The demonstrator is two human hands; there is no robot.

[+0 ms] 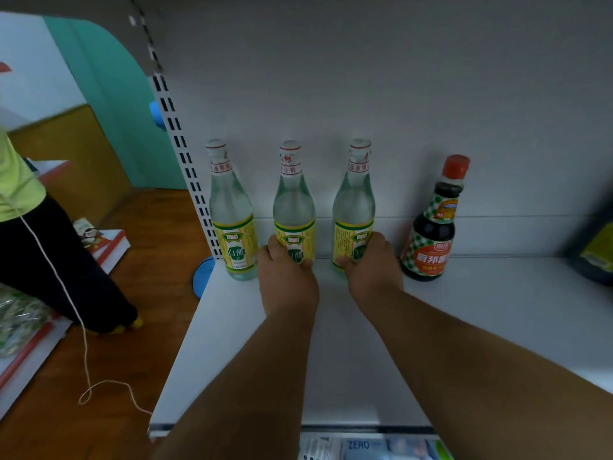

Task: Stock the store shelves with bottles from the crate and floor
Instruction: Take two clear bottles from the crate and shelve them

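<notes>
Left hand [287,277]: grips middle vinegar bottle [294,207] at its base. Right hand [371,263]: grips right vinegar bottle [354,207]. Both upright at shelf [497,300] rear. Third vinegar bottle [232,210] and soy bottle [431,227] placed. Crate unseen; remaining stock unknown.
</notes>
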